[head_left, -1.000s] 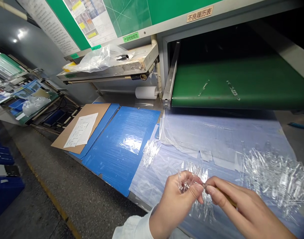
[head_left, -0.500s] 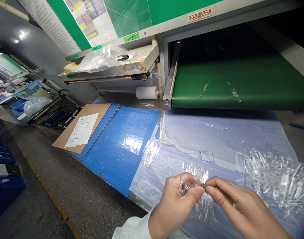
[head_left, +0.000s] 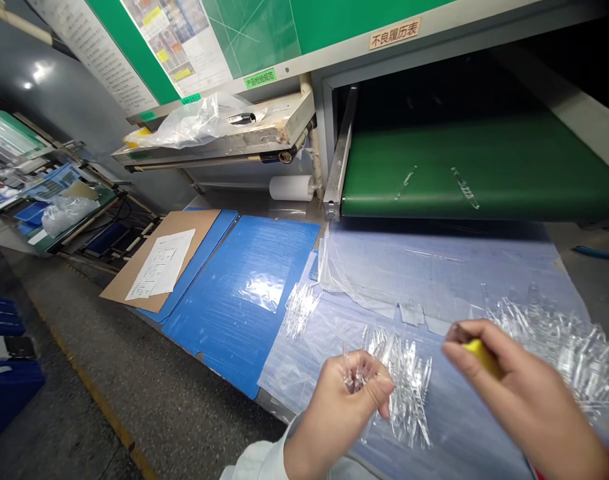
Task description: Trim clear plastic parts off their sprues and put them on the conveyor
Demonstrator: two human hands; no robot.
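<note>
Floor (head_left: 159,373) of dark, speckled gray runs well off to the left of the left hand (head_left: 337,400), crossed by a yellow line (head_left: 92,393). Green conveyor belt (head_left: 434,180) lies beyond both hands, its rounded front edge above the work surface. Bluish plastic sheet (head_left: 354,267) covers the surface under and beyond the hands, wrinkled, with a torn layer edge ahead of the left hand. To that hand's left, the sheet meets a flat blue board (head_left: 219,313), whose near edge borders the floor. Shelf (head_left: 264,137) stands beyond the board, farther from the left hand.

The hands are apart, with a strip of bare sheet running up to the right hand (head_left: 524,387); more sheet shows between them and the belt. Left of the right hand and just beside the left lies the middle heap (head_left: 404,387) of clear slender pieces. Right heap (head_left: 569,353) spreads behind and beside the right hand, partly hidden by it; a small pile (head_left: 300,308) sits ahead and left of the left hand, near the board.

Right-hand fingers close around a yellow handle (head_left: 484,357); its tip is unclear. Left-hand fingers curl, thumb pressed in, around a few clear pieces (head_left: 354,379).
</note>
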